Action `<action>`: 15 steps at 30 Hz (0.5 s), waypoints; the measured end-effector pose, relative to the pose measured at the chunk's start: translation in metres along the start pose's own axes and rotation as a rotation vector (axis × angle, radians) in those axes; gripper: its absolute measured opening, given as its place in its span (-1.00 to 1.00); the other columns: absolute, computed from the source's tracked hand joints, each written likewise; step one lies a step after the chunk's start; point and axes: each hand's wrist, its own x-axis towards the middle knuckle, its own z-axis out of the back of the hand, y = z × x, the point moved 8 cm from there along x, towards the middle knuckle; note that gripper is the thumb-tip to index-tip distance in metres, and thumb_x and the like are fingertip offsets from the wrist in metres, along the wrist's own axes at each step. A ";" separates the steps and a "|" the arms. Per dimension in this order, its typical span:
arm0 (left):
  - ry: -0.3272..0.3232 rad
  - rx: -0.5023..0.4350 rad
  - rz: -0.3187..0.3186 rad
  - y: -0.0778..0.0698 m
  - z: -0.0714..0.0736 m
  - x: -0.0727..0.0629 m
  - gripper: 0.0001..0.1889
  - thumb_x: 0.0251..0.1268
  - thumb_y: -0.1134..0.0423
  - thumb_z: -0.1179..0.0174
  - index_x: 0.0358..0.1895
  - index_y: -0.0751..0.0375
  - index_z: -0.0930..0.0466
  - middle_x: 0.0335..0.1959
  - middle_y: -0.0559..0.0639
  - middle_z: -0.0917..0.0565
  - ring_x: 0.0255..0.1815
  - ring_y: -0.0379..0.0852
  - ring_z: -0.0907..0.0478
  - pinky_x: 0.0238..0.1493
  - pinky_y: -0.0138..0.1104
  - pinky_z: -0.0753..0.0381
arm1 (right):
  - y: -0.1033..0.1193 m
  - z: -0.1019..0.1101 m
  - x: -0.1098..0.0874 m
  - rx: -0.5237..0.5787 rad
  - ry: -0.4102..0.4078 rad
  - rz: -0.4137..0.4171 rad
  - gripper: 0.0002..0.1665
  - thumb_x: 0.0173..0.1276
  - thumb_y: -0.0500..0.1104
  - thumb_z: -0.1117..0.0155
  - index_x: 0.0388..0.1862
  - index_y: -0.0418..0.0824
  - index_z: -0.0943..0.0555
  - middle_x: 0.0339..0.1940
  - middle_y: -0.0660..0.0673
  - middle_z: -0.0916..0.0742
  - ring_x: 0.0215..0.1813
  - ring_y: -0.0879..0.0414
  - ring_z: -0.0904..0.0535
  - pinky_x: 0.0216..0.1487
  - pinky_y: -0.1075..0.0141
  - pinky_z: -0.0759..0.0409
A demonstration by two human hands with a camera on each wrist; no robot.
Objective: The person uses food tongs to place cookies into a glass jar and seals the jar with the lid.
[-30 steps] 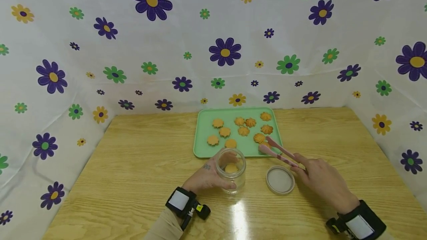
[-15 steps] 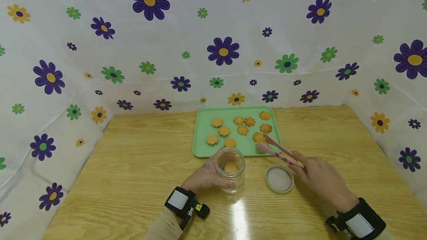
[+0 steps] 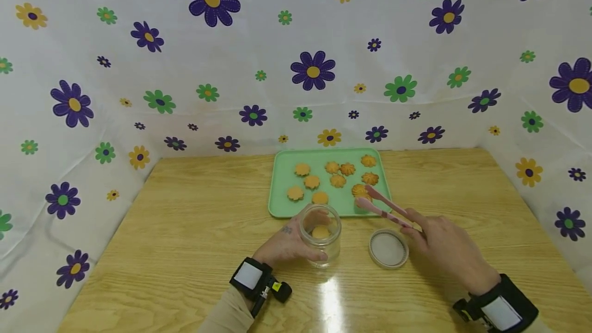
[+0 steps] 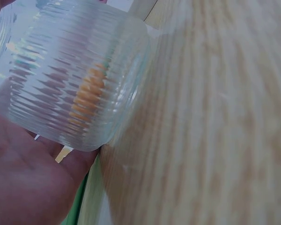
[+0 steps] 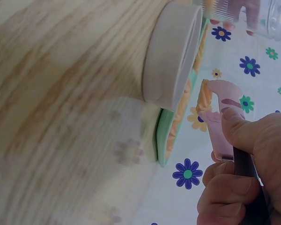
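The hands work apart in my head feed: the right hand (image 3: 446,245), right of centre, is clamped on pink tongs (image 3: 381,213), and the left hand (image 3: 289,245), below centre, wraps round the glass jar (image 3: 331,246). Over the last second the tong tips have slid slightly leftward, a pinched cookie (image 5: 204,97) with them; the right wrist view makes it look clear of the tray, so I judge that hold sound. White flower-printed cloth (image 3: 416,30) fills the upper frame and both sides. Below it spreads the wood-grain tabletop (image 3: 208,209), a streak of glare at bottom centre. The green tray (image 3: 282,176) lies mid-frame near the cloth, bearing scattered cookies (image 3: 312,182). The jar, mouth up, stands just nearer me, then the pale lid (image 3: 388,249) to its right. Smallest, one jarred cookie (image 3: 320,232) shows through the mouth.
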 end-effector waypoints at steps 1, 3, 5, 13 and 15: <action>-0.001 0.001 0.002 0.000 0.000 0.000 -0.05 -0.08 0.39 -0.61 0.43 -0.16 -0.32 0.36 -0.05 -0.51 0.43 -0.04 -0.38 0.52 0.02 -0.24 | 0.001 0.001 0.000 -0.002 -0.005 0.006 -0.49 0.50 -0.01 -0.30 0.29 -0.27 -0.62 -0.68 0.08 -0.34 -0.63 0.25 -0.19 -0.60 0.41 -0.11; 0.000 -0.001 0.005 0.000 0.000 0.000 -0.05 -0.08 0.39 -0.61 0.43 -0.16 -0.32 0.36 -0.05 -0.50 0.43 -0.04 -0.38 0.52 0.02 -0.24 | 0.003 0.004 0.000 -0.003 -0.017 0.020 -0.49 0.48 -0.03 -0.31 0.29 -0.27 -0.62 -0.68 0.09 -0.35 -0.64 0.25 -0.18 -0.62 0.41 -0.11; 0.000 0.000 0.007 0.000 0.000 0.000 -0.05 -0.07 0.39 -0.61 0.43 -0.17 -0.32 0.36 -0.06 -0.50 0.43 -0.04 -0.38 0.51 0.01 -0.25 | 0.005 0.006 0.000 -0.010 -0.030 0.037 -0.48 0.47 -0.03 -0.33 0.28 -0.28 -0.62 -0.69 0.09 -0.35 -0.65 0.27 -0.17 -0.62 0.41 -0.11; 0.005 -0.009 0.003 0.000 0.000 0.000 -0.04 -0.07 0.36 -0.62 0.45 -0.12 -0.30 0.38 -0.03 -0.50 0.43 -0.03 -0.40 0.52 0.01 -0.28 | 0.011 0.011 0.002 -0.028 -0.036 0.050 -0.48 0.45 -0.02 -0.35 0.28 -0.26 -0.63 -0.69 0.10 -0.37 -0.64 0.26 -0.21 -0.62 0.40 -0.12; 0.004 -0.008 0.003 0.000 0.000 0.000 -0.05 -0.07 0.35 -0.62 0.44 -0.12 -0.31 0.37 -0.03 -0.50 0.43 -0.02 -0.40 0.52 0.01 -0.28 | 0.013 0.012 0.002 -0.028 -0.037 0.053 -0.49 0.45 -0.03 -0.35 0.27 -0.26 -0.63 -0.69 0.10 -0.37 -0.64 0.26 -0.21 -0.62 0.41 -0.12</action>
